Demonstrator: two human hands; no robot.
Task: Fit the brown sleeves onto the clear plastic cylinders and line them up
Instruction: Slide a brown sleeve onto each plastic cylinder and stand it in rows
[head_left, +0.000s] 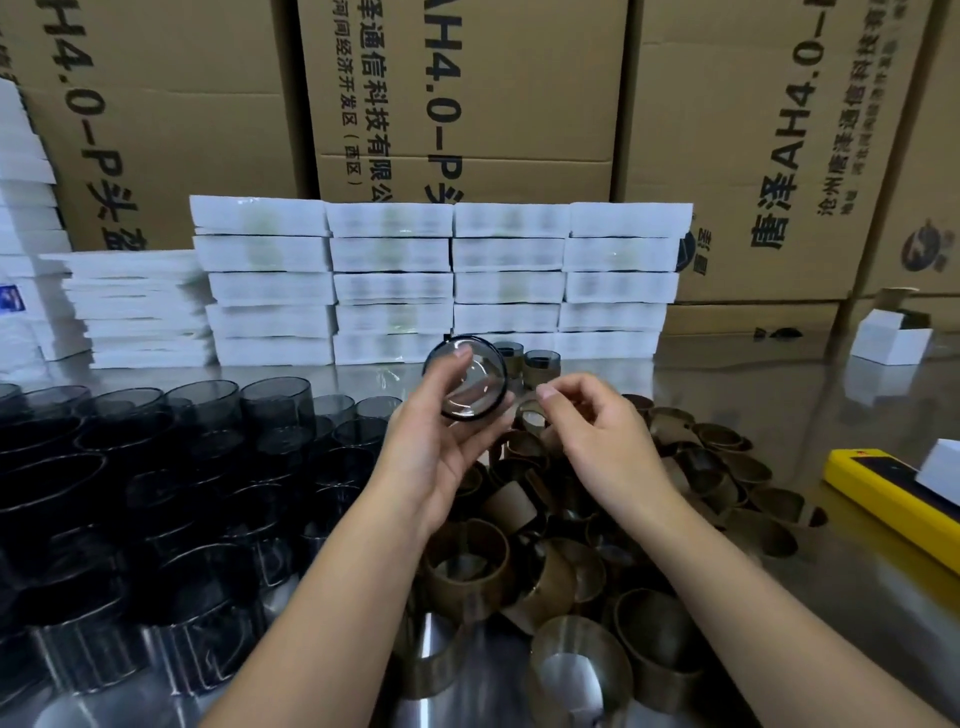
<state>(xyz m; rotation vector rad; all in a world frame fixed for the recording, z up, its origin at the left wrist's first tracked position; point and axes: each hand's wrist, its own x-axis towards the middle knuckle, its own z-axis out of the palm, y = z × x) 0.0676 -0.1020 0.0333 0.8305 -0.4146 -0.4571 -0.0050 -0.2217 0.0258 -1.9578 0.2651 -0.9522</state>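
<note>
Cardboard boxes stacked behind steel table

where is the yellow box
Head view: yellow box at the table's right edge, right of the brown sleeves, a white box at its far end.

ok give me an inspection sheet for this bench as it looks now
surface: shiny metal table
job's things: dark-tinted loose cylinders massed left; sleeves heaped centre-right; two sleeved cylinders standing behind the hands
clutter: yellow tool and white box, right
grips: left hand holds a cylinder, end toward the camera; right hand fingers curled, hold unclear
cables: nothing seen
surroundings: stacked white packs, cartons behind
</note>
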